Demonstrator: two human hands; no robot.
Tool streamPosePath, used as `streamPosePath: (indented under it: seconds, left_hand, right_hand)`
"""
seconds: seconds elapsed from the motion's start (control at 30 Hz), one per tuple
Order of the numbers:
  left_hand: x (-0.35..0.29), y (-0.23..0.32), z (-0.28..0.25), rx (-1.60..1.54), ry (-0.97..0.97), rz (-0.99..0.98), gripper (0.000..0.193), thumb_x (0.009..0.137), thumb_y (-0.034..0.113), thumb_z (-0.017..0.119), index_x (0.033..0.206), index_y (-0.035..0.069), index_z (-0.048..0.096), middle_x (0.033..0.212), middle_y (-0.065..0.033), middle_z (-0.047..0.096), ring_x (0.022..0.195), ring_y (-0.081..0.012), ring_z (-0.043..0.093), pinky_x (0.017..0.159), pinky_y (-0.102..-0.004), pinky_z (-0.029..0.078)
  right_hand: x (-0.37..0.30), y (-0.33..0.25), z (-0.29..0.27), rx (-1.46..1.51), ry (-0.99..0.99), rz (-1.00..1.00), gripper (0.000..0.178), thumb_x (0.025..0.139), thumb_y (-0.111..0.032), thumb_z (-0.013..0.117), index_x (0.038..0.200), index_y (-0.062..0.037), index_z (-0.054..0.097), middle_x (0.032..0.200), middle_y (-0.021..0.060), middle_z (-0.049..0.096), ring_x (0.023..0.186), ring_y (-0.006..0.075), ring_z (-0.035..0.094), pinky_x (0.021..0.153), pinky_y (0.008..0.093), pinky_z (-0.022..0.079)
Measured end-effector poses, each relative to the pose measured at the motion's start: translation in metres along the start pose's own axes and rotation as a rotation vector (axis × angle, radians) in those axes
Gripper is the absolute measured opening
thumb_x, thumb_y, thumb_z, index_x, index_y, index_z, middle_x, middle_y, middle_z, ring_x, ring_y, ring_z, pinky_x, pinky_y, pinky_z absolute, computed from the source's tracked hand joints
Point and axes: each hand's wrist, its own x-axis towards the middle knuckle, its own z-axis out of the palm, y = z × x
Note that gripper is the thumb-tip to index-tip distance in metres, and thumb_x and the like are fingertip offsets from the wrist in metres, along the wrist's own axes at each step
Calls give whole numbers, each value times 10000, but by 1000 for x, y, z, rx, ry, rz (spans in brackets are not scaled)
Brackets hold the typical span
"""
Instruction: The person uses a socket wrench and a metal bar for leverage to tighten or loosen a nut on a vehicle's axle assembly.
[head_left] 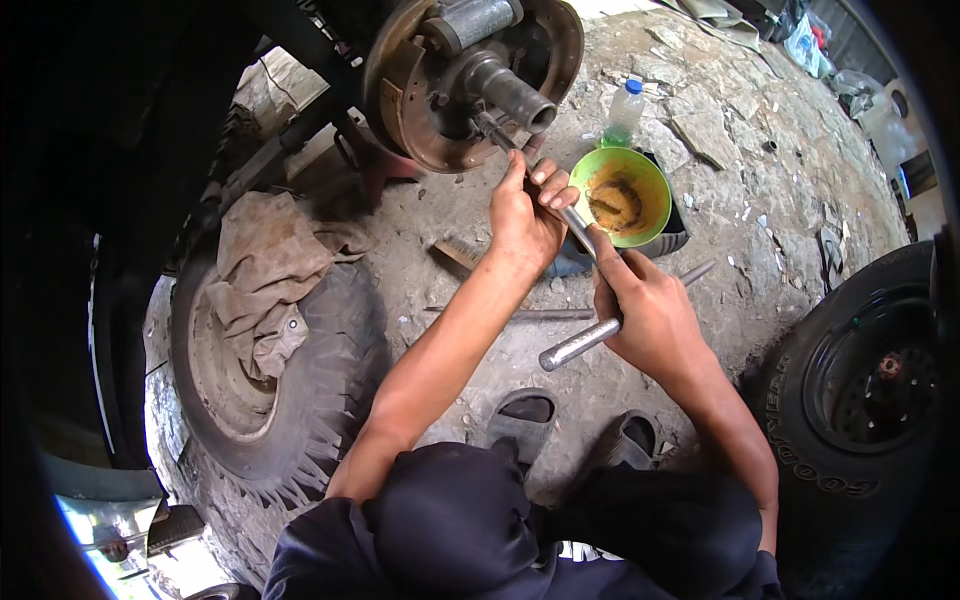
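Both hands are closed on a T-handle wrench (577, 347), a steel shaft with a sliding crossbar. My left hand (527, 218) wraps the shaft near its far end. My right hand (652, 312) grips where the shaft meets the crossbar, whose ends stick out on either side. The wrench's tip reaches the brake backing plate (558, 55), just below the hollow spindle (510, 92); whether it sits on a bolt I cannot tell. A curved brake shoe (402, 92) lines the plate's left side, and a metal cylinder (475, 22) is at its top.
A green bowl (661, 190) with brownish residue and a blue-capped bottle (624, 112) stand right of the brake. A lugged tyre (345, 345) with a brown rag (268, 250) lies left, another wheel (800, 400) right. A brush (455, 254) and thin bar (550, 314) lie on the ground.
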Motion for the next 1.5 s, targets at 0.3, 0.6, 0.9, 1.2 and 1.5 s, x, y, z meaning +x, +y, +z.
streamPosePath:
  seconds: [0.3, 0.6, 0.9, 1.2, 1.5]
  left_hand:
    - [18, -7, -2, -50, -20, 39, 450, 1048, 494, 312, 881, 131, 519, 613, 53, 265, 477, -75, 214, 436, -229, 235]
    - [9, -8, -1, 89, 50, 76, 473, 1042, 505, 322, 767, 137, 437, 589, 60, 223, 463, -77, 167, 399, -235, 195]
    - [18, -6, 0, 72, 48, 68, 486, 1031, 533, 331, 752, 147, 427, 588, 58, 225, 464, -84, 167, 403, -244, 188]
    - [24, 2, -9, -10, -107, 48, 496, 1019, 556, 344, 812, 121, 461, 642, 39, 298, 514, -98, 247, 476, -249, 263]
    - [-80, -39, -11, 1047, -597, 1016, 673, 981, 605, 361, 1234, -5, 491, 1214, -183, 571, 1179, -354, 513, 1025, -485, 373]
  right_hand:
    - [4, 20, -4, -263, 57, -212, 626, 736, -32, 609, 1356, -31, 528, 812, 129, 560, 606, 284, 646, 559, 408, 537]
    - [-11, 21, 25, -142, 116, -135, 568, 789, -58, 641, 1349, -45, 546, 773, 101, 523, 564, 268, 605, 547, 398, 529]
    - [-3, 28, 16, -195, 99, -174, 552, 805, -29, 649, 1347, -54, 548, 778, 115, 536, 603, 294, 601, 562, 407, 515]
    - [13, 26, 15, -79, 73, -98, 527, 835, -74, 609, 1355, -55, 520, 812, 178, 616, 634, 360, 651, 580, 450, 540]
    - [10, 37, 24, 70, 134, -50, 515, 842, -116, 643, 1344, -64, 536, 925, 211, 674, 746, 385, 676, 662, 453, 555]
